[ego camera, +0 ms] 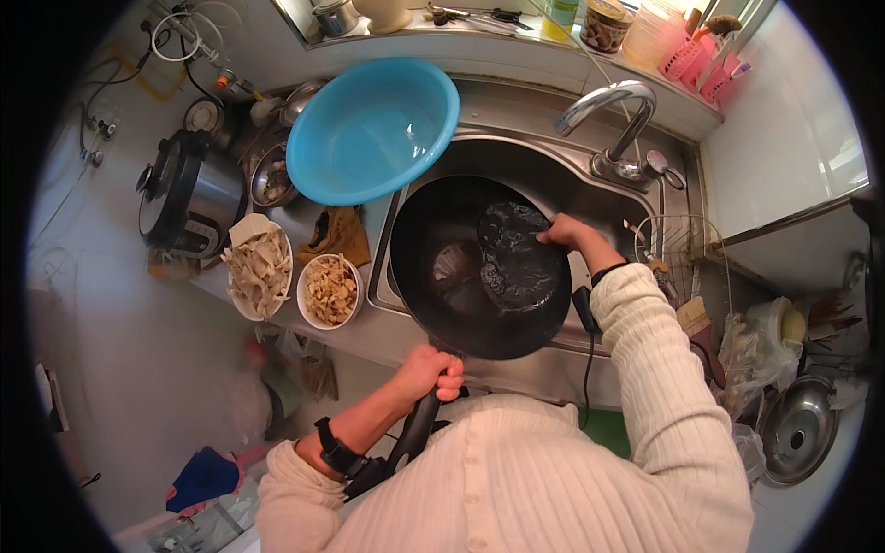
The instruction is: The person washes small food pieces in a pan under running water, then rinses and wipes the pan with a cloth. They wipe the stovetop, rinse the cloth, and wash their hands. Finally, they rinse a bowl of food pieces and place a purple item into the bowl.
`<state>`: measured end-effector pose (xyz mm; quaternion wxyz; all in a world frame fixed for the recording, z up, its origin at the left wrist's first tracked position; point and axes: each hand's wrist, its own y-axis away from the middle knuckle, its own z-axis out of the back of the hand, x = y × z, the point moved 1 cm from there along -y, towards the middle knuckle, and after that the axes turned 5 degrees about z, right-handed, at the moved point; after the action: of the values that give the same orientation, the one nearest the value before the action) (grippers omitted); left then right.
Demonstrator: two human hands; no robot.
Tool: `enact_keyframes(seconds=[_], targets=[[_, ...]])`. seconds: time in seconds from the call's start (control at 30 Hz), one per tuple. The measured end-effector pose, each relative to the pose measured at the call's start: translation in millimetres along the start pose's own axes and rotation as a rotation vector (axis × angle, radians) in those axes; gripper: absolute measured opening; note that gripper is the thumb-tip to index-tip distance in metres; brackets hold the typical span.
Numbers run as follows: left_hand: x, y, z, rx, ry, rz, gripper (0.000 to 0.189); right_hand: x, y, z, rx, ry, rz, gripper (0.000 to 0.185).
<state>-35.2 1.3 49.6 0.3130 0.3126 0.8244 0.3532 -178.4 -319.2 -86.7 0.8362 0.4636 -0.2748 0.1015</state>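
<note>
A black wok (pixel 453 207) is tilted over the stainless steel sink (pixel 619 200). My left hand (pixel 430 372) is wrapped around its dark handle (pixel 417 422), close to the near rim. At the wok's right rim is my right hand (pixel 572 233), thumb and fingers closed on the edge with the fingertips reaching inside. A rippling, bubbly patch of water (pixel 518 259) lies against the wok's right inner wall. My right hand's remaining fingers are partly hidden.
Left of the sink stand a bowl of torn mushrooms (pixel 259 266), a bowl of chopped pieces (pixel 330 290) and an electric pressure cooker (pixel 187 193). A blue basin (pixel 366 131) overlaps the sink's back left. The chrome faucet (pixel 622 117) arches above the back right. A wire rack (pixel 681 235) is at right.
</note>
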Motion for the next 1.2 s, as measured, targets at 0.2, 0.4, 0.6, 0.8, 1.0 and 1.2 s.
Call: enact_keyframes(seconds=[0.2,0.4,0.6,0.8,1.0,1.2], targets=[[-41.8,64.4,0.4,0.120,-0.109,0.192,0.021,6.6,69.7,14.4,-0.043,-0.197,-0.017,0.027],[-95.9,127.2,-32.5,0.178,-0.351,0.340,0.021,5.5,181.7,52.1,-0.271,-0.368,0.072,0.012],[-110.6,134.7,-50.4,0.371,-0.473,0.452,0.021,5.8,300.1,63.3,-0.473,-0.492,0.189,0.008],[-116.7,91.1,-79.8,0.472,-0.691,0.457,0.021,-10.2,391.5,100.5,-0.741,-0.297,0.217,0.004],[-108.6,7.6,-111.5,0.418,-1.026,0.292,0.009,-29.0,443.6,128.8,-0.962,-0.097,0.194,0.007],[-103.9,-67.2,-122.6,0.290,-1.221,-0.018,0.012,-0.7,448.8,119.8,-1.121,0.085,0.132,0.008]])
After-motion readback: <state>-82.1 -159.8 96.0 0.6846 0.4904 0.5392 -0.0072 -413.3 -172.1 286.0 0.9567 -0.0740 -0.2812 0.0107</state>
